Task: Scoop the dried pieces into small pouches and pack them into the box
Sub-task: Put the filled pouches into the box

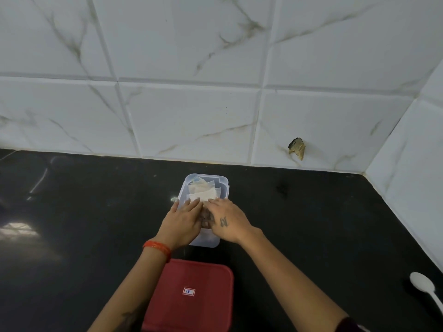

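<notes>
A clear plastic box (221,182) stands on the black counter near the tiled wall. Several small pale pouches (202,194) lie inside its far half. My left hand (183,222) and my right hand (227,221) rest side by side over the near half of the box, fingers flat and pointing away. Between the two hands a dark brown clump of dried pieces (206,220) shows, seemingly inside a pouch that both hands press down. How the fingers grip it is hidden.
A red lid (191,298) with a small label lies on the counter just in front of the box, between my forearms. A white plastic spoon (425,289) lies at the right edge. The tiled wall has a broken hole (297,147) low down.
</notes>
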{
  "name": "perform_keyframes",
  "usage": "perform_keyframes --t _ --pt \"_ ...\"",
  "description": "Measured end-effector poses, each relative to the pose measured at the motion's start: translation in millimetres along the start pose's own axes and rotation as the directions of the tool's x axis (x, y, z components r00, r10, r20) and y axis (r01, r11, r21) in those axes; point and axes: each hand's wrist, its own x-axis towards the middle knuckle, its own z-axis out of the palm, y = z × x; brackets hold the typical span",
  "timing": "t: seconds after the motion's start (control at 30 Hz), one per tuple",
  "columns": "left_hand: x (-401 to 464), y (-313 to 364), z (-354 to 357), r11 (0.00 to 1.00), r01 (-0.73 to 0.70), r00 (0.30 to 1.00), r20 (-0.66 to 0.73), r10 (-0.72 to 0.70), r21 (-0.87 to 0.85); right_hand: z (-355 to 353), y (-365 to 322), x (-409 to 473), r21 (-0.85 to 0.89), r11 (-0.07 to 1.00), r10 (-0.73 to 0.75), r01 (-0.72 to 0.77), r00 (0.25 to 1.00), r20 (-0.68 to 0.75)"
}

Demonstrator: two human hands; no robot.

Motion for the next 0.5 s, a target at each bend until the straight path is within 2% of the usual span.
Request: perform_keyframes --t 0.13,0.2,0.23,0.3,0.37,0.5 --pt "1 -2 8 0.992 -0.025 0.999 -0.023 0.028 0.122 4 0 7 -0.108 0.994 0.017 -0.004 0.992 0.126" --pt "0 -3 10 0.996 -0.031 0.998 -0.056 0.036 0.085 1 0 8 -0.042 0.999 0.005 0.000 0.993 0.114" --pt "-2 -3 11 0.999 -0.041 0.995 -0.091 0.044 0.035 0 0 6 0.036 0.999 -0.006 0.003 0.997 0.076" --pt "-11 -3 12 0.990 -0.080 0.967 -0.250 0.050 -0.114 -1 1 -4 0.209 0.978 -0.011 0.017 0.999 -0.032" --pt "-26 -3 15 0.958 -0.091 0.922 -0.387 -0.023 -0.273 3 1 -21 0.312 0.949 0.020 0.034 0.985 -0.171" --pt "-61 -3 30 0.877 -0.027 0.847 -0.477 -0.235 -0.481 29 -2 -62 0.480 0.875 0.192 0.062 0.866 -0.462"
